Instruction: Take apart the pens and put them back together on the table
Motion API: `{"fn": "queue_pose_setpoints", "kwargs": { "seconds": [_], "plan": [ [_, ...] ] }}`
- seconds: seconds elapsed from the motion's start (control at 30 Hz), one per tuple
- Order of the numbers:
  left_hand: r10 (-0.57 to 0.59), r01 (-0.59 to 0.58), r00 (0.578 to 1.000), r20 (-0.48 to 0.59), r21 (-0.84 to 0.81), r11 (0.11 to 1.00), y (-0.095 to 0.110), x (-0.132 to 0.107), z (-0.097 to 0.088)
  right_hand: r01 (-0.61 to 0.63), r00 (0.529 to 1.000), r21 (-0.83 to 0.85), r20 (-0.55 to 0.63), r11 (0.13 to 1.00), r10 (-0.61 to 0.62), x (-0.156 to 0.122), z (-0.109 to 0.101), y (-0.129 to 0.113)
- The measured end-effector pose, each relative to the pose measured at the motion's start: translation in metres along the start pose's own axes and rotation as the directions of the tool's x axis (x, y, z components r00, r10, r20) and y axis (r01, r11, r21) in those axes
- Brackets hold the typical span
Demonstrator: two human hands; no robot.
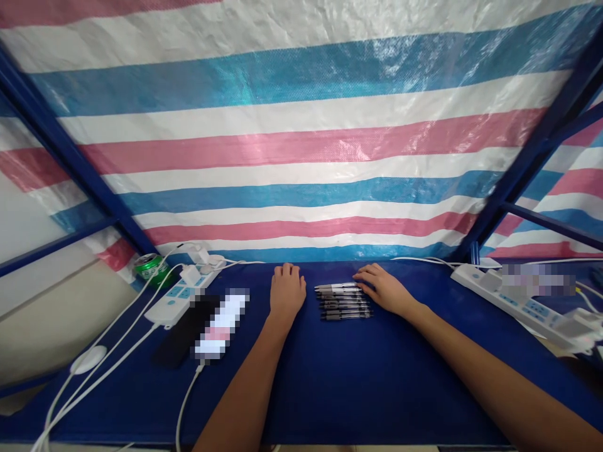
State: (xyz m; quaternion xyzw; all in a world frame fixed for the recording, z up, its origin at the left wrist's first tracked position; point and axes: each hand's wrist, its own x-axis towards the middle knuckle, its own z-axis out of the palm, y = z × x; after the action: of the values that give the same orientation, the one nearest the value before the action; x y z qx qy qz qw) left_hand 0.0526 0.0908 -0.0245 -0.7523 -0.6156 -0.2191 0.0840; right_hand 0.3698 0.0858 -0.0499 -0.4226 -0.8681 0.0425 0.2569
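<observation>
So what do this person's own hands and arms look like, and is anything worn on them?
The left hand and right hand are bare, without gloves. Both forearms are uncovered as far as they show, with no sleeves in view. No watch or bracelet is visible.

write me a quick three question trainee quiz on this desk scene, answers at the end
1. True or false: the slim clear-and-dark plastic pens lie between the person's left hand and right hand.
2. Which is nearer the green cylindrical metal can: A) the left hand, or B) the right hand?
3. Fill in: the flat, smooth tabletop is ____ in colour.

Key: 1. True; 2. A; 3. blue.
</observation>
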Motion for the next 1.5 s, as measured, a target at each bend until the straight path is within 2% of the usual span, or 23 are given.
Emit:
{"fn": "queue_pose_setpoints", "kwargs": {
  "seconds": [0.07,0.13,0.23,0.37,0.63,0.77,0.9,1.0,1.1,1.17,1.23,1.37,1.5],
  "plan": [
    [0.138,-0.141,0.99,-0.03,-0.106,0.984,0.002,0.001,0.001,0.024,1.0,0.039,0.018,0.999,-0.025,0.0,0.002,0.003],
    [0.246,-0.242,0.969,-0.012,-0.222,0.945,0.004,0.002,0.004,0.036,0.999,0.078,0.032,0.996,-0.038,0.0,0.004,0.007],
    [0.326,-0.285,0.943,0.069,-0.338,0.897,0.006,0.002,0.01,0.027,0.999,0.123,0.022,0.992,-0.03,0.0,0.006,0.01],
    [0.34,-0.262,0.932,0.127,-0.415,0.871,0.007,0.002,0.015,-0.012,1.0,0.166,0.003,0.986,0.011,0.001,0.008,0.012],
    [0.298,-0.183,0.948,0.112,-0.573,0.799,0.008,0.002,0.016,-0.025,0.999,0.176,-0.041,0.984,0.032,0.003,0.01,0.012],
    [0.343,-0.24,0.938,0.053,-0.615,0.751,0.007,0.002,0.017,-0.017,0.999,0.183,-0.034,0.983,0.024,0.003,0.011,0.012],
    [0.365,-0.313,0.93,-0.033,-0.591,0.744,0.009,0.002,0.018,-0.032,0.999,0.224,-0.018,0.974,0.038,0.003,0.008,0.01],
    [0.363,-0.363,0.924,-0.12,-0.577,0.732,0.012,0.0,0.017,-0.032,0.996,0.271,-0.068,0.962,0.053,0.003,0.003,0.004],
    [0.375,-0.412,0.908,-0.189,-0.576,0.706,0.014,-0.002,0.016,-0.053,0.985,0.375,-0.133,0.926,0.11,0.004,0.0,-0.005],
    [0.401,-0.43,0.897,-0.184,-0.569,0.701,0.015,-0.003,0.015,-0.082,0.978,0.461,-0.134,0.884,0.16,0.005,-0.001,-0.012],
    [0.44,-0.449,0.884,-0.159,-0.552,0.702,0.016,-0.004,0.015,-0.136,0.971,0.547,-0.091,0.826,0.219,0.005,-0.001,-0.018],
    [0.485,-0.476,0.865,-0.13,-0.518,0.711,0.016,-0.004,0.014,-0.291,0.945,0.669,0.087,0.684,0.316,0.005,-0.001,-0.029],
    [0.505,-0.485,0.855,-0.112,-0.518,0.705,0.018,-0.004,0.013,-0.345,0.926,0.7,0.143,0.625,0.35,0.005,-0.003,-0.033]
  ]
}}
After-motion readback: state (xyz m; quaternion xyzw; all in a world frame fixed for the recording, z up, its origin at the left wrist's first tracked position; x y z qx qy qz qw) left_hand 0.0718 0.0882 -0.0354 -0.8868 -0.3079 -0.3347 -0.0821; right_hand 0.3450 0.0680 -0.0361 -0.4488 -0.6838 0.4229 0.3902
